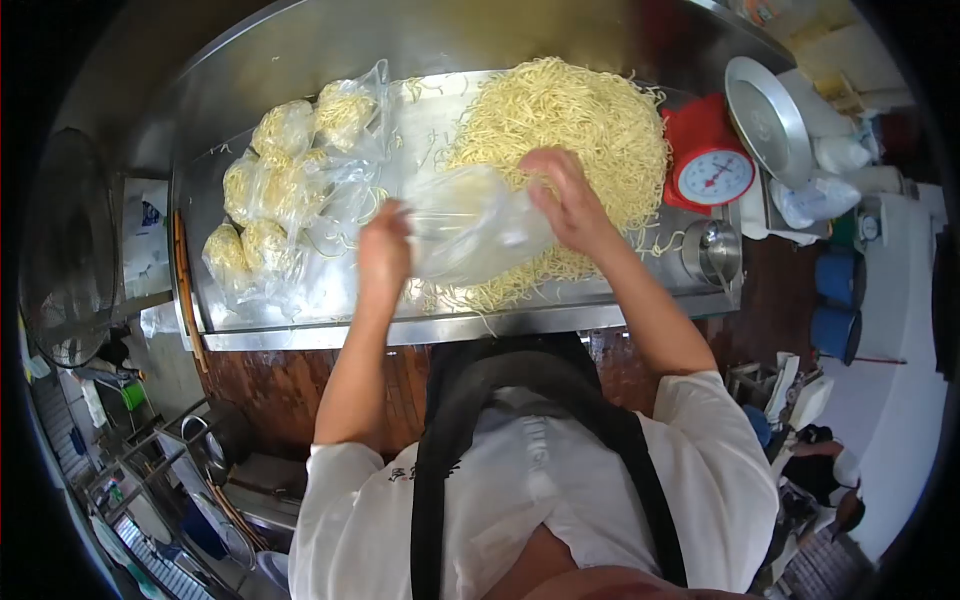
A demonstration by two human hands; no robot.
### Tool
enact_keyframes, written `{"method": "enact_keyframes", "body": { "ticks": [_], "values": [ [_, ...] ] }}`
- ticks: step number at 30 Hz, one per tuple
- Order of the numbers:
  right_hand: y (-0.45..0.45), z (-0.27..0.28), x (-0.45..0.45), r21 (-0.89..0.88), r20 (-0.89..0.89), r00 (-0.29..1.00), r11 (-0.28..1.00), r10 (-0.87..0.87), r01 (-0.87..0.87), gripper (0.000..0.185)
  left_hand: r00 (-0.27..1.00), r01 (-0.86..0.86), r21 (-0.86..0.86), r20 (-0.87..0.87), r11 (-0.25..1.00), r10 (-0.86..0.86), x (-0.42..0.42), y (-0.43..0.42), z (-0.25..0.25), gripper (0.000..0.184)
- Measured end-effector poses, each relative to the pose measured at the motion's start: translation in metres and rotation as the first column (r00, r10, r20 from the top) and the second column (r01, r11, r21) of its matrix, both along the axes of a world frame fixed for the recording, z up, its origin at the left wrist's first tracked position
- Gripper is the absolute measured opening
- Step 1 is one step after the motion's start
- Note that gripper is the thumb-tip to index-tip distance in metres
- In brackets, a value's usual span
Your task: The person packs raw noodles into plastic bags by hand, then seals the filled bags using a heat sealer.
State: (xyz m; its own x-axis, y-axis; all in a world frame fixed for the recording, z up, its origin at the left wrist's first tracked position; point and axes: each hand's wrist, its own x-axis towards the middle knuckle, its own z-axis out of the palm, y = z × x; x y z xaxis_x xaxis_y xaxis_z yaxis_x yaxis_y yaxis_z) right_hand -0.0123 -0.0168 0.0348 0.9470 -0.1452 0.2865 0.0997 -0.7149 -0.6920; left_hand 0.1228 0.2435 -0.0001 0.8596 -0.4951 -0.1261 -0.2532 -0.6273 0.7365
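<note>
A clear plastic bag (pixel 465 228) is stretched between my two hands above the metal table, its shape partly blurred. My left hand (pixel 385 250) is closed on the bag's left side. At the bag's right side, my right hand (pixel 568 200) has its thumb and fingers bent around the edge, beside the noodles. A large heap of pale yellow noodles (pixel 570 120) lies on the table behind and to the right of the bag. Several tied bags of noodles (pixel 285 185) are grouped on the left part of the table.
A red scale (pixel 708 165) with a round dial stands right of the heap, near a metal pan (pixel 770 120). A metal bowl (pixel 712 252) sits at the table's right end. A wooden stick (pixel 186 290) lies along the left edge. Another person (pixel 825 470) is at the lower right.
</note>
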Motion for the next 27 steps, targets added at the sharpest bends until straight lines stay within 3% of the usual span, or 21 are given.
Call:
{"method": "enact_keyframes", "body": {
  "ticks": [2, 3, 4, 6, 7, 9, 12, 13, 14, 15, 16, 17, 18, 19, 21, 23, 25, 27],
  "values": [
    [-0.018, -0.045, 0.042, -0.194, -0.229, 0.956, 0.971, -0.186, 0.142, 0.039, 0.952, -0.297, -0.183, 0.014, 0.937, 0.305, 0.004, 0.036, 0.001, 0.024],
    [-0.026, -0.091, 0.059, -0.476, -0.19, 0.948, 0.868, -0.257, 0.139, 0.048, 0.924, -0.381, -0.267, -0.091, 0.885, 0.37, 0.004, 0.054, -0.005, 0.022],
    [-0.032, -0.129, 0.077, -0.716, -0.131, 0.941, 0.687, -0.311, 0.127, 0.058, 0.884, -0.466, -0.339, -0.2, 0.817, 0.422, 0.002, 0.069, -0.015, 0.02],
    [-0.04, -0.129, 0.117, -0.719, -0.307, 0.865, 0.692, -0.398, 0.063, 0.051, 0.796, -0.595, -0.405, -0.414, 0.694, 0.441, -0.004, 0.087, -0.025, 0.015],
    [-0.053, -0.133, 0.135, -0.651, -0.353, 0.86, 0.757, -0.37, 0.058, 0.045, 0.713, -0.673, -0.324, -0.523, 0.665, 0.467, -0.011, 0.081, -0.006, 0.01],
    [-0.069, -0.138, 0.157, -0.496, -0.44, 0.844, 0.866, -0.308, 0.058, 0.032, 0.695, -0.671, -0.34, -0.6, 0.659, 0.397, -0.017, 0.085, 0.006, 0.007],
    [-0.082, -0.09, 0.141, -0.076, -0.315, 0.925, 0.977, -0.214, 0.2, 0.03, 0.682, -0.676, -0.384, -0.65, 0.629, 0.336, -0.015, 0.091, 0.0, 0.012],
    [-0.082, -0.074, 0.137, 0.035, -0.213, 0.944, 0.963, -0.253, 0.267, 0.04, 0.652, -0.713, -0.385, -0.671, 0.585, 0.353, -0.013, 0.09, -0.003, 0.012],
    [-0.09, -0.057, 0.132, -0.008, -0.171, 0.937, 0.951, -0.306, 0.309, 0.04, 0.62, -0.749, -0.383, -0.693, 0.54, 0.368, -0.012, 0.088, -0.005, 0.012],
    [-0.089, -0.011, 0.124, -0.045, -0.129, 0.925, 0.933, -0.359, 0.356, 0.039, 0.747, -0.632, -0.496, -0.594, 0.595, 0.298, -0.009, 0.086, -0.007, 0.012],
    [-0.091, 0.019, 0.118, 0.044, 0.058, 0.957, 0.958, -0.285, 0.282, 0.04, 0.85, -0.499, -0.599, -0.478, 0.626, 0.221, -0.007, 0.085, -0.008, 0.012],
    [-0.095, 0.047, 0.113, 0.117, 0.25, 0.944, 0.974, -0.216, 0.192, 0.04, 0.788, -0.573, -0.6, -0.591, 0.558, 0.173, 0.002, 0.083, -0.01, 0.012],
    [-0.097, 0.072, 0.106, -0.113, 0.385, 0.9, 0.958, -0.202, 0.264, 0.043, 0.711, -0.652, -0.583, -0.692, 0.485, 0.124, 0.01, 0.081, -0.013, 0.012],
    [-0.103, 0.079, 0.104, -0.278, 0.54, 0.832, 0.906, -0.127, 0.319, 0.025, 0.666, -0.695, -0.569, -0.74, 0.44, 0.096, 0.017, 0.083, -0.017, 0.014],
    [-0.116, 0.068, 0.098, -0.459, 0.526, 0.844, 0.802, -0.101, 0.382, 0.025, 0.617, -0.74, -0.554, -0.785, 0.381, 0.056, 0.021, 0.091, -0.025, 0.019],
    [-0.122, 0.018, 0.079, -0.535, 0.193, 0.944, 0.778, -0.268, 0.33, 0.056, 0.558, -0.782, -0.525, -0.83, 0.335, 0.002, 0.02, 0.106, -0.036, 0.023],
    [-0.097, -0.012, 0.053, -0.502, -0.081, 0.939, 0.827, -0.334, 0.251, 0.069, 0.477, -0.833, -0.485, -0.873, 0.266, -0.096, 0.019, 0.128, -0.052, 0.028],
    [-0.04, -0.055, 0.031, -0.456, -0.213, 0.968, 0.89, -0.135, 0.024, 0.077, 0.39, -0.885, -0.429, -0.895, 0.178, -0.218, 0.02, 0.15, -0.07, 0.033]
  ]
}}
